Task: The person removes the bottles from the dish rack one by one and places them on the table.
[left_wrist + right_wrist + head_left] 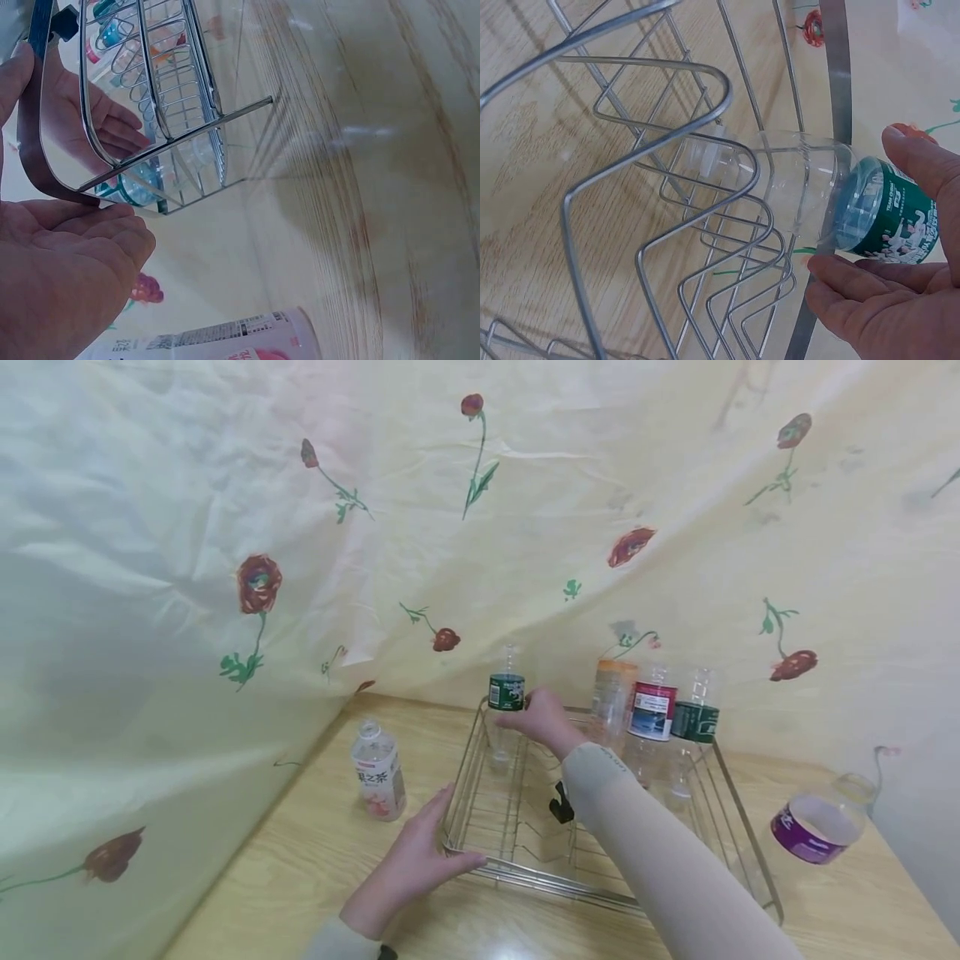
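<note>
A metal wire rack (551,875) sits on the wooden table. At its near-left corner, my left hand (416,860) grips the frame, with the thumb along the front rail and the fingers at the left side. My right hand (543,720) reaches across to the far-left part of the rack. There it holds a clear plastic bottle with a green label (506,692), thumb and fingers on either side of the label. In the right wrist view the clear end of this bottle (780,176) extends past the rim among the bent wires.
A pink-labelled bottle (378,777) stands left of the rack. At the rack's far right are an orange-topped bottle (617,681), a red-labelled bottle (651,710) and another green-labelled bottle (696,720). A purple-labelled container (810,835) is on the right. Flowered cloth (420,543) hangs behind.
</note>
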The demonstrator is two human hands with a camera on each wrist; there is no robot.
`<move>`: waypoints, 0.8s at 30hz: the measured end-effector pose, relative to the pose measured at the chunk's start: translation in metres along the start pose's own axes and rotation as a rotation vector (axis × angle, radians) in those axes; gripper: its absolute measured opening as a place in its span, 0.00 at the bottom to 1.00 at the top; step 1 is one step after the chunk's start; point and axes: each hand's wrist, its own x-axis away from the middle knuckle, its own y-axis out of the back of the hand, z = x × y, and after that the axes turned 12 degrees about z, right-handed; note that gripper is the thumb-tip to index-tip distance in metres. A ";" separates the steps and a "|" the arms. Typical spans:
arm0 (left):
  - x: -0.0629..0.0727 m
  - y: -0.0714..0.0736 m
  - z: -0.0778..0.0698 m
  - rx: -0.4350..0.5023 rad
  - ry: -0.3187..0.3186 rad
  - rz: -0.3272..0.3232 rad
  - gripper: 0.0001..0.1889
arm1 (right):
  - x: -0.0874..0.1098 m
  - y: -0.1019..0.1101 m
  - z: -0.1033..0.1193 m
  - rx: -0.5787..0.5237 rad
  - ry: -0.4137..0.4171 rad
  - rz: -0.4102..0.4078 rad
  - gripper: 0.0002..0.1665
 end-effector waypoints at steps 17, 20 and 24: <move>0.000 0.000 0.000 -0.003 -0.003 -0.004 0.60 | -0.030 -0.013 -0.011 -0.031 -0.027 -0.007 0.30; 0.000 0.000 0.000 -0.009 0.000 -0.009 0.61 | -0.034 -0.014 -0.012 -0.017 -0.016 -0.008 0.30; -0.001 0.001 0.001 -0.014 -0.004 -0.011 0.60 | -0.037 -0.016 -0.010 0.021 -0.005 -0.017 0.32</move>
